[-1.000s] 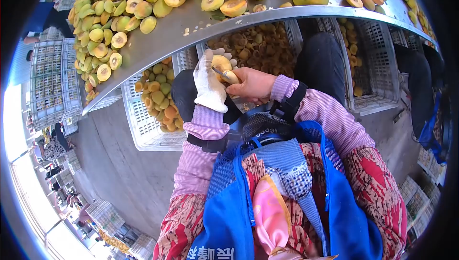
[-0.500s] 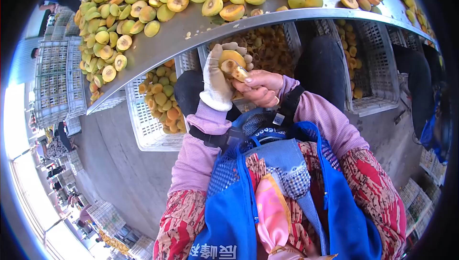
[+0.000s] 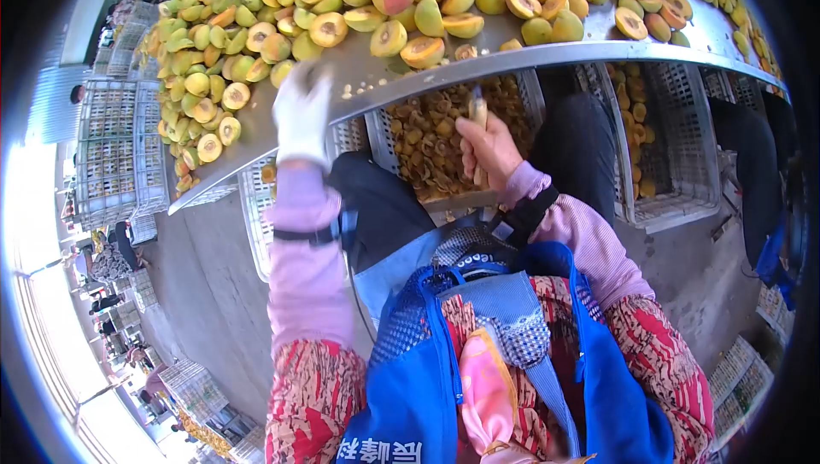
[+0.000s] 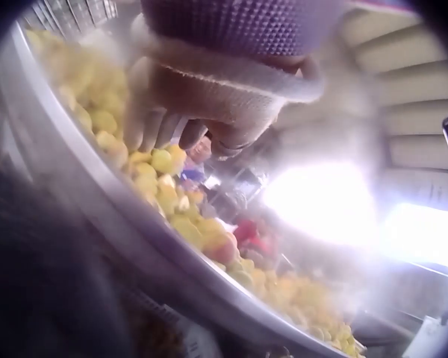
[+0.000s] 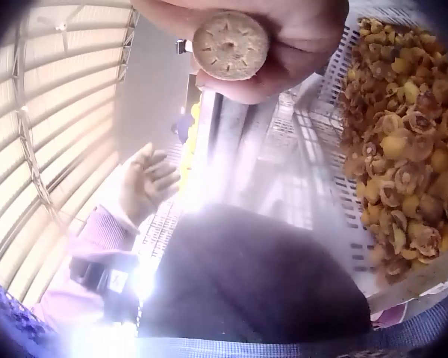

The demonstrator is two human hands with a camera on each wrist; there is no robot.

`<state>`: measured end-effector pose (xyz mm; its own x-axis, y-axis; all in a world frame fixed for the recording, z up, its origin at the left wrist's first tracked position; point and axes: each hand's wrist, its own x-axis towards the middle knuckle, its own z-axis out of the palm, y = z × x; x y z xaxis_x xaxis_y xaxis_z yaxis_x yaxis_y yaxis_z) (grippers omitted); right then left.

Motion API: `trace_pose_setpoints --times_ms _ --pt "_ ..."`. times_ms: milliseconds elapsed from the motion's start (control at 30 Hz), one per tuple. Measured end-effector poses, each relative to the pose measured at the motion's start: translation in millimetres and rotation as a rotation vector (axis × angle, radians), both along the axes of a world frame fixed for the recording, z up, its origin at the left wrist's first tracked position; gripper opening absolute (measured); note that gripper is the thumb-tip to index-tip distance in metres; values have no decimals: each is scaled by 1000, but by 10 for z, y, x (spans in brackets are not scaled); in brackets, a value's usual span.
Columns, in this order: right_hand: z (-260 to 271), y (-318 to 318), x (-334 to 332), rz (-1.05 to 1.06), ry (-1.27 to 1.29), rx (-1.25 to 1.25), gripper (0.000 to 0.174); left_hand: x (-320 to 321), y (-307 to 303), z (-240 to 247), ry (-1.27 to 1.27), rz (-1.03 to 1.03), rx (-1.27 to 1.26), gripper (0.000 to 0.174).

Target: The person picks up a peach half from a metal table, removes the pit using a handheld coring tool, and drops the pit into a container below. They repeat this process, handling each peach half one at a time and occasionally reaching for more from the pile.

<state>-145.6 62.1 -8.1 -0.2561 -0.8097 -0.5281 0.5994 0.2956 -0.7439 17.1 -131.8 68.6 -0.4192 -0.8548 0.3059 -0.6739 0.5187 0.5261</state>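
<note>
The gloved left hand (image 3: 302, 118), blurred, is over the metal table's edge beside the heap of halved fruit (image 3: 243, 37). In the left wrist view the left hand (image 4: 198, 101) has its fingers extended toward the fruit, with nothing seen in them. The bare right hand (image 3: 493, 150) grips a tool with a wooden handle (image 3: 478, 112) and a dark tip, upright above a crate of fruit pieces (image 3: 444, 144). In the right wrist view, the round end of the handle (image 5: 230, 46) shows within the curled fingers of the right hand (image 5: 299, 33).
The metal table rim (image 3: 530, 56) curves across in front of the knees. A white crate (image 3: 256, 216) stands below at the left, and another crate (image 3: 675, 199) at the right. Stacked crates (image 3: 107, 148) are at the far left; another person's dark-clothed legs (image 3: 752, 174) are at the right.
The left hand has left the right hand and moved left and up to the table; the fruit half it held is no longer seen. The right hand has moved slightly right, keeping the tool.
</note>
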Motion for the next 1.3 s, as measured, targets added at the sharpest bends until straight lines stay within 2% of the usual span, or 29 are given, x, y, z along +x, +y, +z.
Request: trace_pose_setpoints --times_ms 67,100,133,200,300,333,400,433,467,500,567,600,667,700,733,767,867,1000,1067,1167,1300 --pt "9 -49 -106 -134 14 9 20 -445 -190 -179 -258 -98 8 56" --pt "39 -48 -144 -139 11 22 20 -685 -236 -227 -345 20 146 59" --pt "53 -30 -150 -143 9 40 20 -837 -327 -318 -427 -32 298 62" --pt "65 -31 -151 -110 8 20 18 -977 -382 -423 -373 12 303 60" --pt "49 -54 -96 -75 -33 26 17 -1055 -278 -527 -127 -39 201 51" --pt "61 -67 -77 -64 -60 16 17 -1029 -261 -519 -127 -38 198 51" --pt "20 -55 -22 -22 -33 -15 18 -997 -159 -387 192 -121 250 45" --pt "27 -49 -2 17 -9 -44 19 -934 -62 -259 252 -132 275 40" --pt "106 -24 25 71 -41 -33 20 -808 18 -200 385 -123 436 37" --pt "181 10 59 124 24 -87 21 -698 192 -166 543 -94 362 33" --pt "287 68 154 220 65 -186 25 -380 469 -306 1076 -182 829 31" --pt "338 101 194 272 74 -250 24 -293 670 -341 1117 -197 835 32" --pt "386 137 281 383 271 -340 28 -202 932 -328 1260 -162 1145 31" --pt "340 151 337 392 271 -342 28 -177 1059 -312 1343 -98 1171 32" --pt "248 156 397 428 550 -352 30 -168 1135 -297 1426 -36 1196 34" --pt "198 161 436 457 832 -358 33 -137 1128 -418 1367 37 1114 39" --pt "273 156 465 518 894 -240 33 -111 1190 -617 1303 107 1019 45" --pt "277 70 502 453 920 -264 36 -137 1147 -837 1237 111 899 44" --pt "262 27 508 504 937 -146 35 -171 1139 -852 1248 79 808 41" --pt "252 9 503 524 945 -110 36 -221 1183 -721 1352 156 957 41" --pt "215 -37 468 546 932 -140 36 -238 1191 -716 1374 163 972 40"
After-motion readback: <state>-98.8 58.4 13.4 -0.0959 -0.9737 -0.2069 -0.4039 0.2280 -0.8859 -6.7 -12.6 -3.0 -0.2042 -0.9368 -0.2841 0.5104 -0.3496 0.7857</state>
